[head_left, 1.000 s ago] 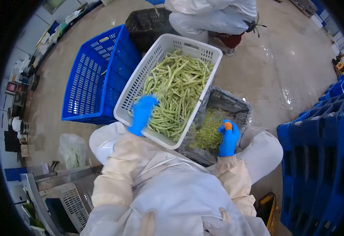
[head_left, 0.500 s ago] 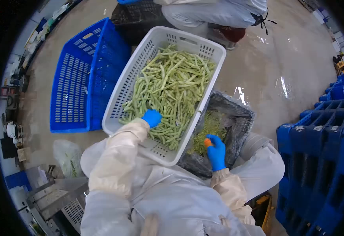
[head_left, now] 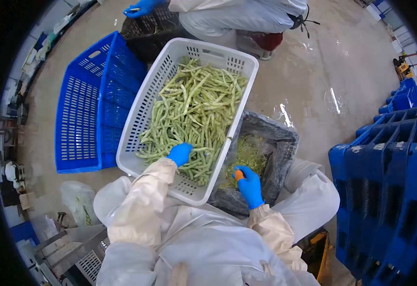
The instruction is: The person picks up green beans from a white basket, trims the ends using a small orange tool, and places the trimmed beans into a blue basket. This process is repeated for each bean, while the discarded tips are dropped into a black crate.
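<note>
A white perforated crate (head_left: pixel 133 119) slants across my lap, holding a heap of long pale green beans (head_left: pixel 196 107). At the near side of the heap, my left hand (head_left: pixel 180 154), in a blue glove, has its fingers curled closed on beans; the fingertips are partly hidden. My right hand (head_left: pixel 250 187), also blue-gloved, is closed around a small orange object (head_left: pixel 239 175), of which just one end shows. It hovers over a crate lined with dark plastic (head_left: pixel 277 138), right of the white one. Green trimmings (head_left: pixel 249 155) lie inside that crate.
Blue crates (head_left: pixel 77 119) stand to the left. Opposite sits another person (head_left: pixel 237 19), with a gloved hand (head_left: pixel 141 8) above a dark crate (head_left: pixel 156 31). Blue pallets (head_left: pixel 385 186) stand at right. A clear plastic bag (head_left: pixel 77 200) rests on the wet floor at left.
The view has shifted slightly, so the crates sit a little further left. My left hand stays at the beans, my right over the lined crate. The other person's gloved hand has come into view.
</note>
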A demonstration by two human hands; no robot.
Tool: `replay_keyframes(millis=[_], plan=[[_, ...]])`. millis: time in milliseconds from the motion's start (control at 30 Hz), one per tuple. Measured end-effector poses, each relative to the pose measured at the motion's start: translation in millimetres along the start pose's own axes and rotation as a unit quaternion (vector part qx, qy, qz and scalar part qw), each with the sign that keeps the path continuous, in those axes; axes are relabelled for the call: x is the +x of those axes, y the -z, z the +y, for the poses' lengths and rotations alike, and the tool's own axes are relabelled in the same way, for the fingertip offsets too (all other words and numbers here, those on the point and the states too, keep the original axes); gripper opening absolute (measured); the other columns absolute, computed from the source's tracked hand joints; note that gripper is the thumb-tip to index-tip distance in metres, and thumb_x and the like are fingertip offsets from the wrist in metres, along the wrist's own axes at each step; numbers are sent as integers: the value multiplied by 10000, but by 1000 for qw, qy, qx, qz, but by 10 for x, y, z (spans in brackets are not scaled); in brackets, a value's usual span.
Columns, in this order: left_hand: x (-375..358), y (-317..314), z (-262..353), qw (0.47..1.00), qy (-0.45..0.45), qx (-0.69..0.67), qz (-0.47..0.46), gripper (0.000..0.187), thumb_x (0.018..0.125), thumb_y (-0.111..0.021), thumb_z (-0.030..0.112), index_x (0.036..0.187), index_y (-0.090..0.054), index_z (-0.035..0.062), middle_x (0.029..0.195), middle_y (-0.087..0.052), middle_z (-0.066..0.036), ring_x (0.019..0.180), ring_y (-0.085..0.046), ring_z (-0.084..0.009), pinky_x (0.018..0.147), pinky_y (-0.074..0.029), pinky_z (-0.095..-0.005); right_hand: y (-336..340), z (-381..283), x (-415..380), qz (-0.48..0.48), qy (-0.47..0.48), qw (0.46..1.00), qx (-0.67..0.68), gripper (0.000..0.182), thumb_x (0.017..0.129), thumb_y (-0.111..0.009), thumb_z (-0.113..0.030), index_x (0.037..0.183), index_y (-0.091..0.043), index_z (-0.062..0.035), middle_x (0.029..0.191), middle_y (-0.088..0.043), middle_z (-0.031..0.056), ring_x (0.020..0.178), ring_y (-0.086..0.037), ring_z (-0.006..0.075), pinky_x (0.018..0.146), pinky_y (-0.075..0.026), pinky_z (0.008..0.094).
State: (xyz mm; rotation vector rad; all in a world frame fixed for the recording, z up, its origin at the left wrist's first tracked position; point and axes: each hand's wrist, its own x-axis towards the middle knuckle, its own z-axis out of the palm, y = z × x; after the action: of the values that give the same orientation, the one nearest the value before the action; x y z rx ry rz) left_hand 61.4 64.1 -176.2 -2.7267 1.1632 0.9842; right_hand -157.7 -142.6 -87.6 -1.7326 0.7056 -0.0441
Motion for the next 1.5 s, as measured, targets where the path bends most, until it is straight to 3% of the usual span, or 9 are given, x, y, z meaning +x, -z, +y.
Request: replay_keyframes(millis=[67, 167, 333, 433, 500, 800, 1333, 1433, 1500], plan=[[-258, 382, 95, 966, -128, -97, 204, 150, 754, -543, 95, 900, -572, 76, 865, -562, -139, 800, -551, -327, 656, -445, -407, -21, -42, -3, 23, -8, 999, 23, 254, 838, -571, -113, 1067, -588, -4, 867, -636, 54, 778, -565, 109, 711, -453, 262], [-735, 843, 417, 941, -197, -80, 263, 151, 780, -517, 86, 925, -558, 79, 808, -519, -124, 764, -523, -327, 647, -426, -420, 10, -236, -33, -3, 35, 993, 112, 351, 858, -554, -118, 1194, -507, -29, 945, -617, 65, 824, -553, 126, 733, -450, 275], [-1184, 1071, 671, 931, -223, -54, 282, 176, 759, -528, 74, 934, -553, 72, 805, -500, -122, 754, -509, -319, 643, -413, -414, 29, -319, -135, -86, 87, 971, 205, 372, 889, -510, -96, 1249, -453, -24, 1008, -602, 78, 868, -540, 129, 802, -430, 272], [-1343, 1121, 800, 931, -217, -27, 292, 180, 750, -522, 62, 928, -552, 67, 798, -499, -119, 752, -509, -315, 637, -411, -413, 86, -378, -205, -61, 114, 976, 173, 314, 894, -501, -99, 1196, -500, -15, 966, -618, 77, 870, -545, 128, 811, -428, 273], [-1421, 1147, 861, 921, -223, -38, 317, 187, 740, -509, 46, 921, -554, 62, 791, -504, -114, 752, -512, -312, 634, -412, -409, 133, -381, -205, -182, 113, 957, 197, 256, 889, -493, -93, 1114, -541, 18, 921, -635, 96, 857, -569, 135, 784, -454, 280], [-1594, 1242, 944, 923, -213, 18, 320, 201, 715, -524, 38, 909, -564, 70, 786, -520, -104, 762, -523, -306, 634, -420, -406, 211, -488, -325, -250, 120, 937, 213, 200, 889, -492, -107, 1014, -587, 17, 868, -639, 82, 799, -584, 128, 763, -474, 286], [-1594, 1001, 1042, 913, -152, 7, 378, 230, 698, -537, 16, 912, -594, 78, 756, -530, -114, 715, -533, -311, 604, -425, -414, 238, -529, -359, -203, 90, 941, 254, 160, 859, -536, -83, 946, -593, 38, 791, -635, 84, 750, -591, 143, 717, -482, 289], [-1495, 814, 1050, 909, -150, -26, 387, 223, 719, -558, 34, 934, -599, 78, 790, -559, -120, 727, -550, -321, 617, -441, -389, 201, -441, -323, -159, 93, 945, 269, 150, 865, -526, -109, 910, -598, 14, 784, -617, 66, 738, -573, 141, 752, -459, 292], [-1359, 600, 1083, 886, -156, -189, 393, 212, 757, -579, 69, 967, -599, 78, 855, -588, -132, 742, -580, -296, 650, -458, -361, 210, -465, -334, -99, 58, 915, 386, 139, 864, -511, -90, 899, -591, 18, 778, -596, 69, 716, -570, 156, 728, -475, 307]])
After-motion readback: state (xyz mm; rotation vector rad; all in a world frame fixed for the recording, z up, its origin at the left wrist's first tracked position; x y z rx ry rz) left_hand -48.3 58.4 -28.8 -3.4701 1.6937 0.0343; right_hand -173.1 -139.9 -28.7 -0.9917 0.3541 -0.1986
